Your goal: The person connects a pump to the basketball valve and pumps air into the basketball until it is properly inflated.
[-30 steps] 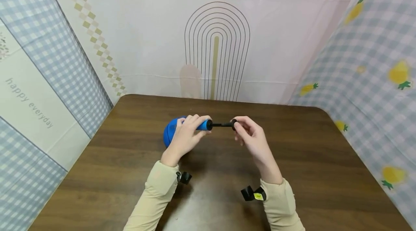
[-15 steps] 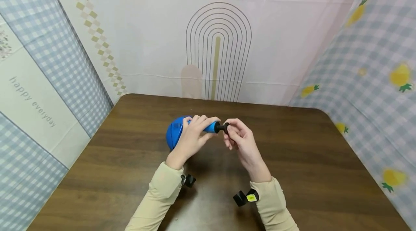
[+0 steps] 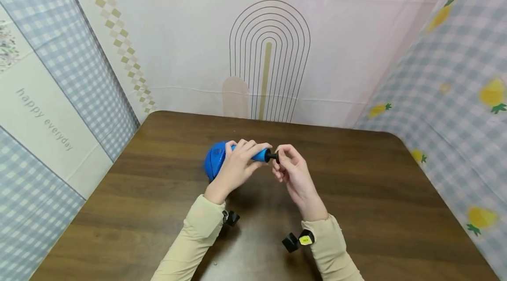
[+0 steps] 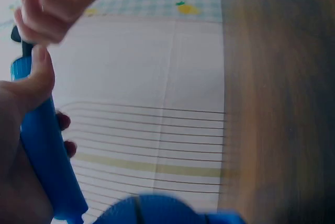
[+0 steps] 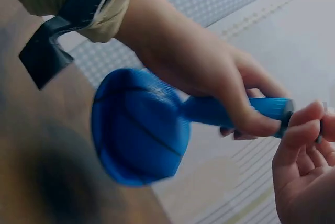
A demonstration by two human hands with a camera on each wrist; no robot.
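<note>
My left hand (image 3: 236, 164) grips the blue barrel of a hand air pump (image 4: 49, 156), fingers wrapped over it and thumb along its side. My right hand (image 3: 294, 173) pinches the black handle (image 3: 278, 157) at the pump's right end between thumb and fingers. A short stretch of black rod shows between barrel and handle. At the pump's other end is a blue ball (image 5: 138, 130) with black seam lines, its side caved in and slack. In the right wrist view the pump's narrow tip meets the ball. The left hand partly hides the ball in the head view.
The hands work over a brown wooden table (image 3: 158, 210). A pale printed cloth (image 3: 190, 52) hangs behind its far edge, and checked cloths (image 3: 447, 149) hang at both sides. Small black devices (image 3: 291, 241) are strapped at both wrists.
The right hand has pushed the pump handle left toward the barrel, so much less rod shows than a second ago. Left hand, pump and ball have shifted slightly right.
</note>
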